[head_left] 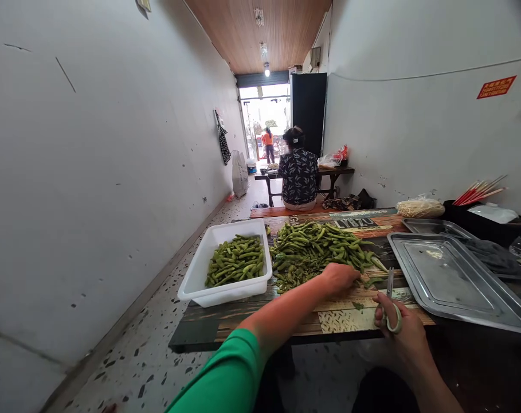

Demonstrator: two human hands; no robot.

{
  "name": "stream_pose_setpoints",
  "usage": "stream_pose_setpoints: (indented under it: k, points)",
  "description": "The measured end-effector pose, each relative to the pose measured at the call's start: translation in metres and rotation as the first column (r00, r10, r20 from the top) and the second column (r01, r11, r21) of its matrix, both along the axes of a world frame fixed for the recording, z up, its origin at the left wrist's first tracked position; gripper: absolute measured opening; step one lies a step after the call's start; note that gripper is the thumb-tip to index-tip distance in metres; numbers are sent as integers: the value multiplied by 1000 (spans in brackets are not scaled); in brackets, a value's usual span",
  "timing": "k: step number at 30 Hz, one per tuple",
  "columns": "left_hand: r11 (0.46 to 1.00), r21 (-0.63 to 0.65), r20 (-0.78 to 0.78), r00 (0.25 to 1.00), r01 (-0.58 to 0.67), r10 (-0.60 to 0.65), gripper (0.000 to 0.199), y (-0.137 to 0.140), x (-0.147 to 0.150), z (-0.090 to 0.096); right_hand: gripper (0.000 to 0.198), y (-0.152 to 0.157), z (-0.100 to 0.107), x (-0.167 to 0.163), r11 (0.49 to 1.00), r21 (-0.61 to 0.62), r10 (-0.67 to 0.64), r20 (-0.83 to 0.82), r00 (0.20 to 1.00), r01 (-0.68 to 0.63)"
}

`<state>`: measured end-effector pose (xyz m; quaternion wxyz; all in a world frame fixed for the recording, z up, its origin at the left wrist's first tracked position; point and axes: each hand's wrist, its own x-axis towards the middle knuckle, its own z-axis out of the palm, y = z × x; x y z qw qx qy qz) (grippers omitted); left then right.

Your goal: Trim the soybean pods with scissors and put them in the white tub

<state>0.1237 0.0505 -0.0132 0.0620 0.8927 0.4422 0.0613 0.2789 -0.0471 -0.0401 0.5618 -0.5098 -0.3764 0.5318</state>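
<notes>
My right hand is closed round the pale handles of a pair of scissors, whose metal blades point up and away from me. My left hand reaches across to the right edge of a heap of green edamame pods. Its fingers are curled down by the tabletop, and what they grip is hidden. A few pods and a leaf bit lie near it. Further left, a white plastic tub holds many trimmed-looking pods.
The wooden table bears metal trays on the right, with a bag of sticks and red-tipped skewers behind. A person in a patterned shirt sits ahead, back turned. Walls flank both sides.
</notes>
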Motion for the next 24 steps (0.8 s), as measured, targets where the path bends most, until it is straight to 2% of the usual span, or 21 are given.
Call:
stream_pose_setpoints:
  k: [3, 5, 9, 11, 16, 21, 24]
  points:
    - [1000, 9, 149, 988, -30, 28, 14, -5, -24, -4, 45, 0, 1, -6, 999, -16, 44, 31, 999, -44]
    - [998, -8, 250, 966, -64, 64, 18, -11, -41, -4, 44, 1, 3, -12, 996, -30, 85, 51, 995, -83]
    - [986, -119, 449, 879, -120, 161, 21, -24, -67, -3, 42, 1, 9, -26, 987, -76, 152, 117, 981, -143]
    - [982, -132, 510, 841, -134, 183, 19, -29, -74, -5, 41, 1, 11, -32, 981, -86, 184, 157, 970, -172]
    - [977, -124, 549, 809, -171, 211, 19, -32, -75, -8, 40, 4, 10, -41, 967, -127, 243, 221, 944, -220]
    - [971, -181, 515, 826, -156, 229, 17, -35, -79, -3, 44, 6, 6, -41, 969, -131, 238, 266, 934, -210]
    - [955, -189, 535, 792, -229, 296, 12, -37, -84, -1, 46, 6, 5, -42, 970, -110, 237, 256, 937, -215]
